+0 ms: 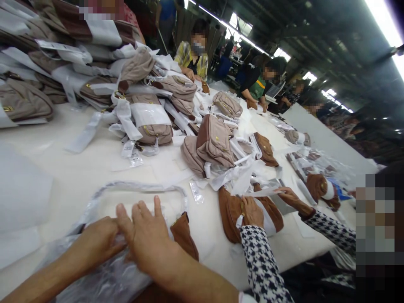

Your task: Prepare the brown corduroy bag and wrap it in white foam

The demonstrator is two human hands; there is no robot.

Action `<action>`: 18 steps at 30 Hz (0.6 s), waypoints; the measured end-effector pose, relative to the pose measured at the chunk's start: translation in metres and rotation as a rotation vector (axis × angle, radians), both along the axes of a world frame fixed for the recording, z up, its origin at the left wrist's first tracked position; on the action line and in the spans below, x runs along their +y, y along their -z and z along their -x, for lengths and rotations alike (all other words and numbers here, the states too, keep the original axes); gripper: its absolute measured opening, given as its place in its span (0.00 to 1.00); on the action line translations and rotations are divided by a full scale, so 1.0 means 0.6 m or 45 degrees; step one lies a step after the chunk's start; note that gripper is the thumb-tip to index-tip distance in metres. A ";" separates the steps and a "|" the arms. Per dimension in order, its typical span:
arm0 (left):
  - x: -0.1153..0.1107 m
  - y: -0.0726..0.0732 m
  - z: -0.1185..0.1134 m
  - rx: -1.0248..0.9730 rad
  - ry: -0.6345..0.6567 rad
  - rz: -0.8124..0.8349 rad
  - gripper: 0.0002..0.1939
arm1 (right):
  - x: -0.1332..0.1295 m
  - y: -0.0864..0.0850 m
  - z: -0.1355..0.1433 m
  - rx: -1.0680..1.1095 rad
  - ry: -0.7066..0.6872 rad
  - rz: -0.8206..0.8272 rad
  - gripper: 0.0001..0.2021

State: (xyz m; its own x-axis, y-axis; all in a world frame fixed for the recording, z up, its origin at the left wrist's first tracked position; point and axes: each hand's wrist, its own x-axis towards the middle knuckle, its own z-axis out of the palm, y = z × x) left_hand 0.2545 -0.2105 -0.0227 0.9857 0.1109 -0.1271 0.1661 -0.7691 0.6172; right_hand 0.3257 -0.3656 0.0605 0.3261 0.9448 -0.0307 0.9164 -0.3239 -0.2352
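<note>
At the far left, a heap of beige bags (25, 101) is stacked on a white table (63, 147), many with white paper bands (150, 113) around their bodies, probably to guard the fabric and metal fittings where they press together.

At the near left, the person's left hand (102, 235) reaches in with its fingers curled; the fingertips are hidden, so whether they pinch anything cannot be told. It is at the clear plastic (110, 280) spread around a brown bag (186, 237), at the near edge. Just right of it, partly overlapping, the right hand (147, 235) is wide, fingers apart and thumb out, above the plastic. A wrapped strap (154, 184) arches beyond both hands and meets the bag's right end; lying outward like that, it seems kept out from under them.

In the middle, a beige bag with a brown side (216, 141) leans on its neighbour, which seems to prop it up.

To the right, a co-worker in a checked sleeve (260, 261) rests one hand (252, 212) on another brown bag (230, 214), likely steadying it, while the other hand (292, 200) holds a white strip (263, 192).
</note>
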 end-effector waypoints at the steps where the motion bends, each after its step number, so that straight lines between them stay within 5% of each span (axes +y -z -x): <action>1: -0.003 -0.005 -0.001 0.009 0.055 -0.025 0.13 | 0.013 0.010 -0.014 0.150 -0.010 0.137 0.47; 3: -0.012 -0.021 -0.001 0.027 0.178 -0.099 0.13 | 0.034 0.038 -0.037 0.460 0.011 0.473 0.46; 7: -0.006 -0.051 0.008 -0.031 0.231 -0.154 0.08 | 0.052 0.095 -0.055 0.648 -0.047 0.580 0.21; 9: 0.015 -0.062 0.027 -0.277 -0.027 -0.090 0.14 | 0.049 0.110 -0.070 0.712 -0.089 0.561 0.15; 12: 0.038 -0.073 0.084 -0.527 -0.573 -0.086 0.07 | 0.048 0.110 -0.115 0.798 -0.109 0.545 0.09; 14: 0.038 -0.064 0.127 -0.508 -0.657 -0.095 0.08 | 0.058 0.100 -0.151 0.811 -0.061 0.549 0.10; 18: 0.014 -0.006 0.170 -0.351 -0.321 -0.161 0.07 | 0.087 0.077 -0.201 0.902 0.018 0.641 0.12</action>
